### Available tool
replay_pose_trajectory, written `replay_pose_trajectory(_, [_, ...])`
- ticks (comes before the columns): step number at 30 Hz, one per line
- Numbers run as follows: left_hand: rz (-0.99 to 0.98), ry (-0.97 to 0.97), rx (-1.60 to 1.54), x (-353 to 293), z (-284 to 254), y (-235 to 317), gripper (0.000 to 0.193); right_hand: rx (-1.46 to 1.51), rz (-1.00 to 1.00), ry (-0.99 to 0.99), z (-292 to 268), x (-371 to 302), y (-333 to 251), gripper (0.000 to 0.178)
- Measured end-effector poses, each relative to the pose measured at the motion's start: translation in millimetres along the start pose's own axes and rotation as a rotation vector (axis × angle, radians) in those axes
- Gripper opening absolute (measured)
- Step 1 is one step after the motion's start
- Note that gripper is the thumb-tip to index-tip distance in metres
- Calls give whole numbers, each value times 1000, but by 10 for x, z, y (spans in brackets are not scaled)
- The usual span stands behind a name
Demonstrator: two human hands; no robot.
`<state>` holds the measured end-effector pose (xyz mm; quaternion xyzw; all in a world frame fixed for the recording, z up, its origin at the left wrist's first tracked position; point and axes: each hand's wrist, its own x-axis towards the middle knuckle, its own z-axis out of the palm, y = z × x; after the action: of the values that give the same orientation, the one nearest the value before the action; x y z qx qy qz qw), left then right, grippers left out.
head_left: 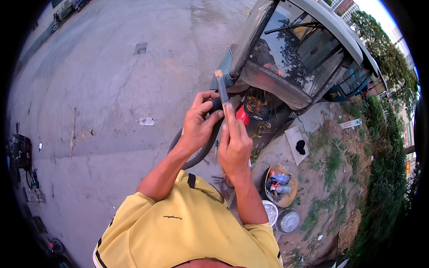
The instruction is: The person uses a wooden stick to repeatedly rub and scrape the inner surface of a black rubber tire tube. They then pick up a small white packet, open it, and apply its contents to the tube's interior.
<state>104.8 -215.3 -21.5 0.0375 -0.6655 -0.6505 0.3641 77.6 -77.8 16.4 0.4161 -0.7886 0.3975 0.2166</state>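
My left hand grips a black rubber tube, fingers and thumb closed round its upper part. Below, the tube curves in a loop between my forearms. In my right hand is a flat, grey, bar-shaped tool with an orange-brown tip, pointing up and away. Its lower end disappears into my closed fingers, and its exact kind is unclear. The tool stands right beside the tube's held part; whether they touch cannot be made out.
A covered vehicle with a windscreen stands ahead right, a black crate beneath its front. Right of my forearm are a tub of bottles and packets and a metal pot. A white board lies on the ground. Parked bikes line the left rim.
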Motion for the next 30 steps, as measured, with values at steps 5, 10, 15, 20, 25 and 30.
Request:
replay_pose_trajectory(5, [-12, 23, 33, 31, -1, 112, 19, 27, -51, -23, -206, -313, 79, 59])
replay_pose_trajectory(10, [4, -12, 49, 15, -30, 35, 17, 13, 54, -98, -93, -134, -17, 60])
replay_pose_trajectory(15, [-20, 40, 24, 21, 2, 107, 14, 73, -110, 92, -200, -214, 93, 57])
replay_pose_trajectory(20, [-32, 29, 49, -27, 13, 96, 18, 1, 54, -94, -118, -316, -31, 55])
replay_pose_trajectory(25, [39, 2, 96, -29, -8, 204, 21, 110, -38, 57, -113, -19, 48, 54])
replay_pose_trajectory(30, [18, 17, 54, -53, -14, 165, 19, 25, -42, -15, -167, -365, 18, 55])
